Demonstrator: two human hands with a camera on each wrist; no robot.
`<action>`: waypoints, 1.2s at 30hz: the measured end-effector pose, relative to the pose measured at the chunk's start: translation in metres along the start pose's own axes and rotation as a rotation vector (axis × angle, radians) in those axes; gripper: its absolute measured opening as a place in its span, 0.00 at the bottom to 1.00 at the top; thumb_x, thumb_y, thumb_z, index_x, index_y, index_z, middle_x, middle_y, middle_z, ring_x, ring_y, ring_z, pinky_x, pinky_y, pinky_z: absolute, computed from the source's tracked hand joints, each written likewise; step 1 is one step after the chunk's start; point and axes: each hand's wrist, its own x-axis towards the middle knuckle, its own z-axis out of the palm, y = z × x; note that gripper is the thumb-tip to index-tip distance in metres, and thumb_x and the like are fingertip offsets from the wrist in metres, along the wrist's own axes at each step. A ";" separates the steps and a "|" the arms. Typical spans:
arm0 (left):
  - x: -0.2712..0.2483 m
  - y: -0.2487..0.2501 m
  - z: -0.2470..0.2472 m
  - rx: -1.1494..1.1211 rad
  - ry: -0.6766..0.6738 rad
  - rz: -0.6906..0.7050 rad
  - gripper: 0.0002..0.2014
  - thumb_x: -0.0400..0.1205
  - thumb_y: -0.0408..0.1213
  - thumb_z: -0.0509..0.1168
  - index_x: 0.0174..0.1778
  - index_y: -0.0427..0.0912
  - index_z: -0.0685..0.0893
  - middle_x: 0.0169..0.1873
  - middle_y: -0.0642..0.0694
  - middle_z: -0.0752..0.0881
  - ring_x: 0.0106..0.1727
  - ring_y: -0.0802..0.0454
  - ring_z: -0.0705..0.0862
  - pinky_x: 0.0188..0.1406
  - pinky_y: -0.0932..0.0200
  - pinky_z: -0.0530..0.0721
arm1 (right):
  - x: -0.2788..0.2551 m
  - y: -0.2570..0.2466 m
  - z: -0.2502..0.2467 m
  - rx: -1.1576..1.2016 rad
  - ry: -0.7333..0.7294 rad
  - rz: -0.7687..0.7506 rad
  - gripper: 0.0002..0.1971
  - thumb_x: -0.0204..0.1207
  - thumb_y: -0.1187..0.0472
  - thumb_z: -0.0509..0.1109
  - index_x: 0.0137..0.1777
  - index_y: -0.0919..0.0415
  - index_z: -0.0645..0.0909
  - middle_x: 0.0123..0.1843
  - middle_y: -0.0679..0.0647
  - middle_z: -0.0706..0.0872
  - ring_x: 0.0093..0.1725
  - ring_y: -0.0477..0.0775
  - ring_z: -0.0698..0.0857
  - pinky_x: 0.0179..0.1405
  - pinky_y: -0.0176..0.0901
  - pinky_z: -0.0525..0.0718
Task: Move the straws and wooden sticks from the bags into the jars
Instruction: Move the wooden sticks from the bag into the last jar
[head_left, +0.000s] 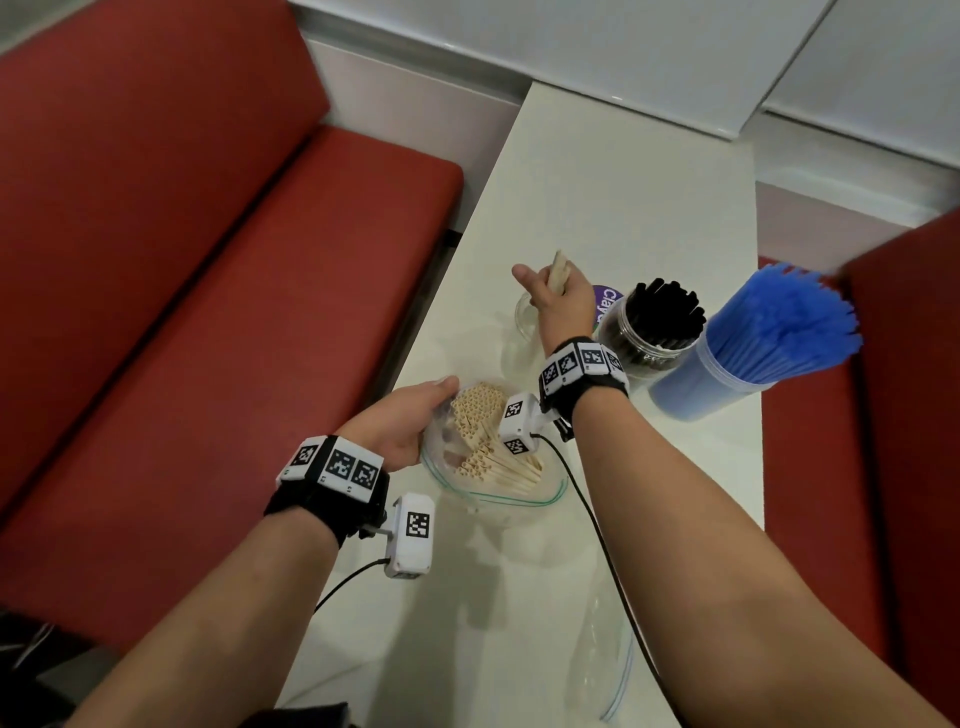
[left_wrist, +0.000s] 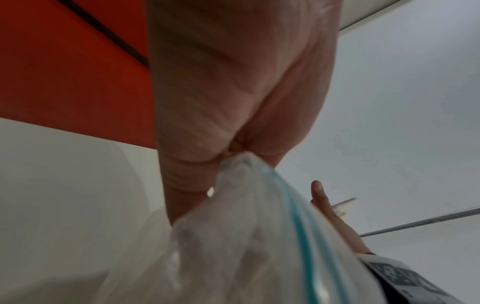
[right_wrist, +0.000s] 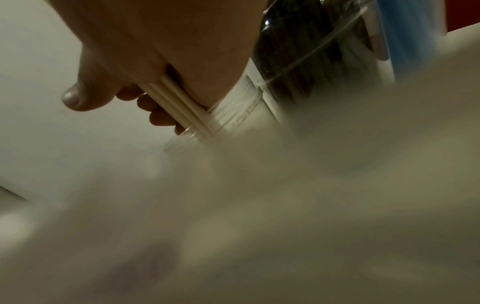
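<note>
My right hand (head_left: 550, 299) grips a small bundle of beige paper straws (head_left: 560, 270) over a clear jar (head_left: 524, 314) on the white table. In the right wrist view the straws (right_wrist: 176, 102) run down from my curled fingers into the jar's rim (right_wrist: 182, 142). My left hand (head_left: 410, 421) pinches the edge of a clear zip bag (head_left: 493, 483) that holds many more beige straws (head_left: 483, 431). The left wrist view shows the bag's plastic (left_wrist: 246, 226) caught in my left hand (left_wrist: 233, 148).
A jar of black straws (head_left: 654, 327) and a jar of blue straws (head_left: 769, 338) stand to the right of the clear jar. A purple lid (head_left: 608, 301) lies behind my right hand. An empty zip bag (head_left: 608, 660) lies near the table's front. Red benches (head_left: 182, 260) flank the table.
</note>
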 end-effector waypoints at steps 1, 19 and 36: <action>0.000 0.000 0.000 -0.004 -0.003 0.000 0.20 0.95 0.47 0.52 0.76 0.42 0.80 0.66 0.38 0.89 0.52 0.42 0.91 0.40 0.46 0.94 | 0.000 0.000 0.000 -0.004 -0.003 -0.010 0.21 0.70 0.50 0.84 0.33 0.54 0.72 0.30 0.45 0.74 0.34 0.51 0.73 0.42 0.50 0.76; -0.016 -0.009 0.005 0.014 0.061 0.023 0.16 0.94 0.47 0.55 0.60 0.43 0.85 0.40 0.47 0.94 0.34 0.46 0.93 0.27 0.48 0.91 | -0.111 -0.012 -0.056 -0.164 -0.549 0.035 0.14 0.77 0.70 0.69 0.55 0.50 0.80 0.49 0.60 0.87 0.43 0.53 0.88 0.48 0.48 0.90; -0.029 -0.029 0.006 -0.152 0.073 0.015 0.17 0.94 0.45 0.56 0.51 0.38 0.84 0.34 0.42 0.93 0.29 0.46 0.92 0.22 0.54 0.88 | -0.188 0.055 -0.061 -0.768 -0.487 -0.013 0.13 0.80 0.67 0.70 0.63 0.64 0.79 0.59 0.62 0.86 0.60 0.64 0.83 0.49 0.41 0.73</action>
